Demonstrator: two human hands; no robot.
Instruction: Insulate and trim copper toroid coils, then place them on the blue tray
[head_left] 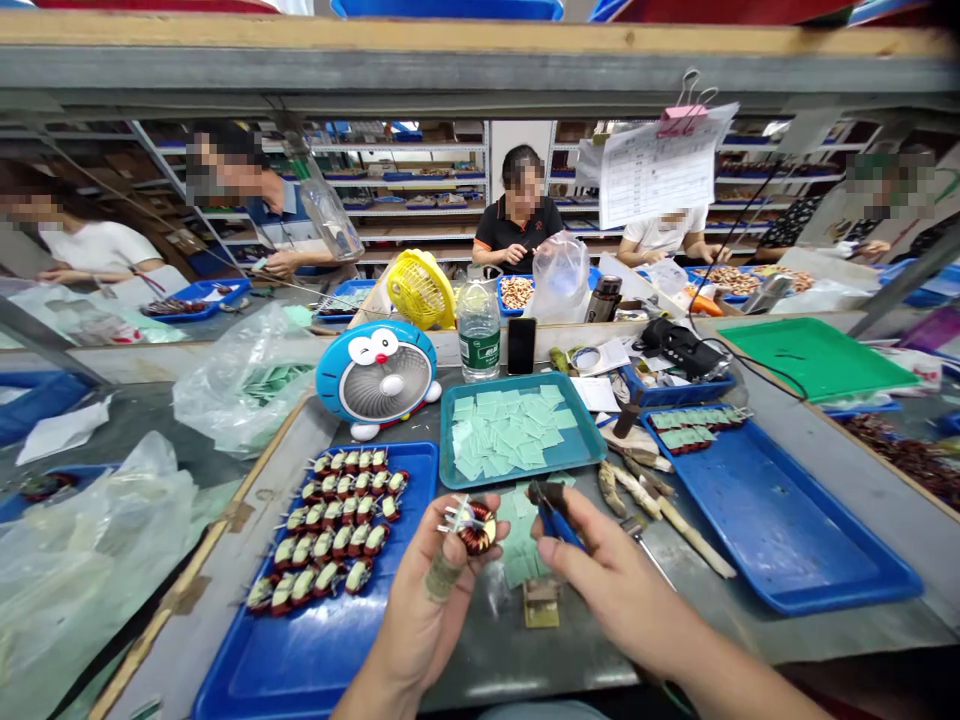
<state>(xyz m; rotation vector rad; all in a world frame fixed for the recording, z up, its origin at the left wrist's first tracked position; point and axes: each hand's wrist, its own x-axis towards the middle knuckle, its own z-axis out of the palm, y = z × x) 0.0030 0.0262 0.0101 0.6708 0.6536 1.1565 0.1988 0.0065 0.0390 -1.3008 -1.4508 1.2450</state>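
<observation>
Between the thumb and fingers of my left hand (439, 580) is a copper-wound toroidal coil (477, 527), its pale pins pointing left. Tape wraps my left thumb. My right hand (611, 570) grips blue-handled pliers (556, 522), whose dark jaws point toward the coil without touching it. Below the hands, a small brass-coloured block (541, 603) sits on the grey bench, near loose pale green sheets (521, 560). To the left, a blue tray (255, 665) carries rows of similar coils (322, 545). At the right, another blue tray (810, 530) has green-topped pieces (686, 438) at its far end.
A teal tray (448, 470) of green squares lies ahead. Behind it stand a blue cartoon fan (386, 375), a water bottle (478, 335) and a phone (522, 345). Worn sticks (694, 535) lie right of my hands. An overhead shelf beam (450, 75) crosses above; several people sit opposite.
</observation>
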